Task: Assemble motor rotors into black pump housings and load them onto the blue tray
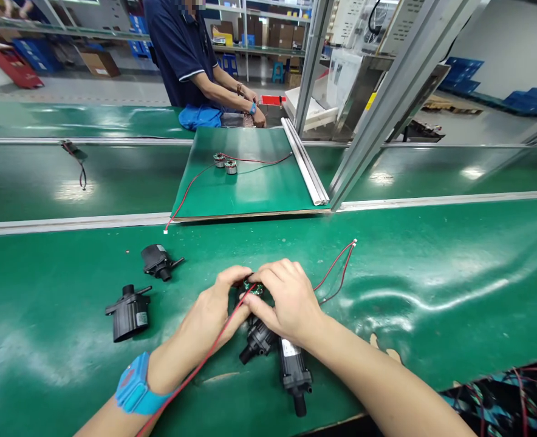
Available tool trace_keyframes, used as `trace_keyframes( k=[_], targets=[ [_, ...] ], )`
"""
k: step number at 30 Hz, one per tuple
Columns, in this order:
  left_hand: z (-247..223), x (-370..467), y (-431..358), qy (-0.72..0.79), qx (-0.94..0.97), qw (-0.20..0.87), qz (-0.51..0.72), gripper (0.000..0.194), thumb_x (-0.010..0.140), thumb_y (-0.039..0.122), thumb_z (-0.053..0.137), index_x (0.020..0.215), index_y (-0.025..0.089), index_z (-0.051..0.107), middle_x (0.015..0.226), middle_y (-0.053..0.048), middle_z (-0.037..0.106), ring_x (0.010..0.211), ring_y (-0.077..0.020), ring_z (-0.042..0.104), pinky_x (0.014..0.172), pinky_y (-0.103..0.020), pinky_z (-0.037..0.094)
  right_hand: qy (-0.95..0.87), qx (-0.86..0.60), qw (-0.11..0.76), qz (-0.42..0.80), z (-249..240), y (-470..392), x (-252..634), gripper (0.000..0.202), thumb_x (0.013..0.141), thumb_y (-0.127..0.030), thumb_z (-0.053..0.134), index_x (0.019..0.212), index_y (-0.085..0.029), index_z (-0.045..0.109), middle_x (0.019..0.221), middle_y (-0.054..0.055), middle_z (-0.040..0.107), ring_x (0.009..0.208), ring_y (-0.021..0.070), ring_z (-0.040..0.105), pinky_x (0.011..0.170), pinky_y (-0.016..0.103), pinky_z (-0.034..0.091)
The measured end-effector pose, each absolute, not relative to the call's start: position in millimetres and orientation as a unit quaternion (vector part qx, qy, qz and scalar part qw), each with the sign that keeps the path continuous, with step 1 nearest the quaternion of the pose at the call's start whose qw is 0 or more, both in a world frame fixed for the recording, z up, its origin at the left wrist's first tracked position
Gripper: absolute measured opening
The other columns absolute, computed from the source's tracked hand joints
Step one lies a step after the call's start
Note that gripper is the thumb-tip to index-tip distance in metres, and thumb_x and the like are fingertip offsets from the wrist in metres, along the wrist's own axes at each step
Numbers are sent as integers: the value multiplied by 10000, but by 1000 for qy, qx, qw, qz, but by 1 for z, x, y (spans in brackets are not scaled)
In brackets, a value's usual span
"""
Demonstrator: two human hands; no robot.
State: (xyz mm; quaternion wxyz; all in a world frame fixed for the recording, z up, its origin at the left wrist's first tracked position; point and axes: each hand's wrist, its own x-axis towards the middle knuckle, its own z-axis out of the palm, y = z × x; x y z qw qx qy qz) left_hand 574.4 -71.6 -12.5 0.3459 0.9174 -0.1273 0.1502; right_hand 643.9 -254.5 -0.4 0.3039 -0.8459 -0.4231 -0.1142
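Both of my hands meet over a small round green part (pixel 253 287) with red and black wires (pixel 336 273) that trail off to the right. My left hand (pixel 216 309), with a blue wrist strap (pixel 134 385), pinches it from the left. My right hand (pixel 287 300) covers it from the right. Under my hands lie two black pump bodies (pixel 258 341) (pixel 294 370) on the green belt (pixel 432 291). A red wire (pixel 205 361) runs along my left forearm.
Two more black pump bodies (pixel 158 261) (pixel 129 312) lie to the left. A green board (pixel 250 188) beyond holds two wired round parts (pixel 225 162). A person in a dark shirt (pixel 181 48) works across the line. A bin of wired parts (pixel 514 394) sits at the bottom right.
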Motion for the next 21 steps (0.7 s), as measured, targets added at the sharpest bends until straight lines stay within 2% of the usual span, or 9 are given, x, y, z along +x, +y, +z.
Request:
trace_keyframes(
  k=[3,6,9,11,13,15,18,19,21],
  targets=[
    [-11,580,-77,-45,902,427,40,325,939,383,609,1200,243,477,1036,-21,769,938,-194,748,784,-297,587,-382,-890,244,-53,-1,-253,653,367,1037,-403,429,864,-206,687,838,33,722,836,190,586,759,349,334],
    [-10,585,-80,-29,893,450,-4,234,972,453,544,1075,247,587,998,3,773,923,-184,736,772,-283,561,-363,-916,164,-41,0,-259,664,419,1040,-340,412,758,-190,682,783,46,730,782,184,599,750,357,317],
    [-6,583,-80,-32,927,372,28,261,986,464,517,980,249,665,925,5,771,841,-188,708,738,-301,519,-345,-925,148,-59,3,-271,673,449,1010,-379,490,637,-184,649,699,52,712,718,183,596,726,361,316],
    [-1,574,-83,-48,948,291,116,316,997,464,493,909,230,687,881,-17,759,818,-201,675,748,-331,479,-353,-907,210,-92,7,-280,676,468,996,-428,521,607,-187,616,651,37,680,689,172,584,711,351,333],
    [3,560,-94,-108,938,233,231,403,992,534,468,927,210,699,879,-40,748,839,-209,644,780,-359,438,-411,-850,304,-125,10,-284,677,389,995,-428,532,712,-189,650,742,30,709,779,170,617,777,341,384],
    [0,544,-113,-223,894,200,333,414,962,584,506,984,228,716,897,-18,743,874,-187,619,802,-351,413,-501,-780,357,-119,11,-283,675,251,999,-374,533,926,-195,692,988,38,752,1015,181,638,947,348,402],
    [-19,526,-145,-393,817,110,407,106,908,400,677,945,328,745,1080,84,739,1038,-116,582,838,-270,404,-585,-742,321,-60,5,-276,672,237,1005,-299,516,1165,-224,673,1237,23,712,1285,201,542,1168,409,277],
    [-27,524,-153,-419,805,79,411,63,892,338,699,930,337,749,1141,107,727,1092,-103,564,850,-250,399,-589,-749,302,-33,3,-273,672,251,1011,-294,507,1192,-232,669,1235,17,714,1274,197,554,1191,422,251],
    [-37,523,-161,-433,811,53,390,56,890,295,695,891,310,749,1158,103,724,1123,-119,553,867,-260,391,-580,-766,277,24,1,-271,672,268,1026,-304,487,1203,-236,676,1190,13,731,1168,176,624,1167,406,302]
  ],
)
